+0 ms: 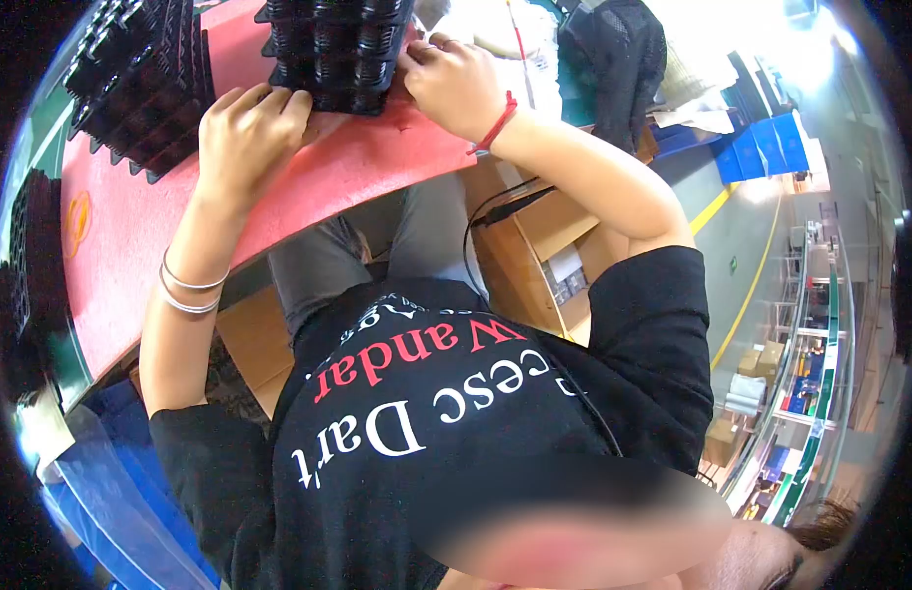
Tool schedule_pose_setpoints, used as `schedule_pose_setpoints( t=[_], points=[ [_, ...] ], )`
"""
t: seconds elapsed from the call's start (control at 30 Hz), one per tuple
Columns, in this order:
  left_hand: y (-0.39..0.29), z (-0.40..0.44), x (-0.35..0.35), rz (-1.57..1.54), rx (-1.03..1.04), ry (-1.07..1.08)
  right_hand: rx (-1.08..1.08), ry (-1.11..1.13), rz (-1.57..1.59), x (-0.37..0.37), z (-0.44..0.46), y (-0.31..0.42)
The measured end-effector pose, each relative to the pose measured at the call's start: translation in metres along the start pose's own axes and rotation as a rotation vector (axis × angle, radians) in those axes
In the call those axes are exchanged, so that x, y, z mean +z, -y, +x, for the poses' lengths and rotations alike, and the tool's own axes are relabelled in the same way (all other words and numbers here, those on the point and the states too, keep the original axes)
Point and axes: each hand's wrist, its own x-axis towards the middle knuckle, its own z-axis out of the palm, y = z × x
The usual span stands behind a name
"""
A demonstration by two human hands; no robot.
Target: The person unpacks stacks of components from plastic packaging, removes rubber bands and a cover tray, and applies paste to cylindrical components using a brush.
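A stack of black plastic trays (336, 54) with ribbed, moulded pockets stands on the pink tabletop (377, 147), cut off by the upper edge of the view. My left hand (251, 133), with two pale bands on its wrist, is closed with bent fingers at the stack's near left corner. On the opposite side, my right hand (456, 87), wearing a red string bracelet, curls its fingers against the stack's right edge. Its fingertips are partly hidden. A second, larger stack of black trays (146, 93) sits left of my left hand.
A yellow loop (78, 222) lies at the tabletop's left side. More black trays (31, 265) are at the far left. A black mesh bag (623, 64) is right of the table. Cardboard boxes (520, 265) stand below, blue bins (766, 147) and shelving (805, 364) at right.
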Motion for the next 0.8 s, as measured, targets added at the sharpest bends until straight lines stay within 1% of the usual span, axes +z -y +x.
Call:
schedule_pose_setpoints(
  t=[0.07,0.17,0.27,0.37,0.5,0.57,0.63,0.67,0.73,0.77,0.8],
  points=[
    [0.0,0.001,-0.001,-0.021,-0.008,-0.049,-0.007,-0.033,-0.024,-0.004,0.0,0.001],
    [0.003,-0.002,0.003,-0.036,-0.01,-0.037,-0.1,-0.153,-0.076,-0.029,-0.002,0.015],
    [0.004,-0.004,0.006,-0.044,-0.019,-0.069,-0.157,-0.191,0.101,-0.038,-0.006,0.03],
    [0.003,-0.003,0.003,-0.036,-0.048,-0.074,-0.157,-0.247,0.106,-0.033,-0.001,0.034],
    [0.004,-0.005,0.005,-0.024,-0.068,-0.074,-0.218,-0.257,0.13,-0.027,0.003,0.031],
    [-0.001,-0.005,-0.004,0.009,-0.106,-0.035,-0.232,-0.245,0.138,-0.029,0.002,0.03],
    [-0.008,-0.011,-0.006,-0.003,-0.278,0.078,-0.249,-0.242,0.146,-0.025,0.001,0.028],
    [-0.01,-0.014,-0.011,-0.002,-0.28,0.077,-0.251,-0.242,0.147,-0.025,0.0,0.027],
    [-0.011,-0.02,-0.023,-0.146,-0.328,0.073,-0.266,-0.246,0.172,-0.026,0.0,0.025],
    [-0.008,-0.022,-0.022,-0.146,-0.332,0.075,-0.269,-0.245,0.176,-0.026,0.0,0.024],
    [-0.003,-0.026,-0.021,-0.143,-0.365,0.162,-0.284,-0.227,0.173,-0.027,0.001,0.023]
  ],
)
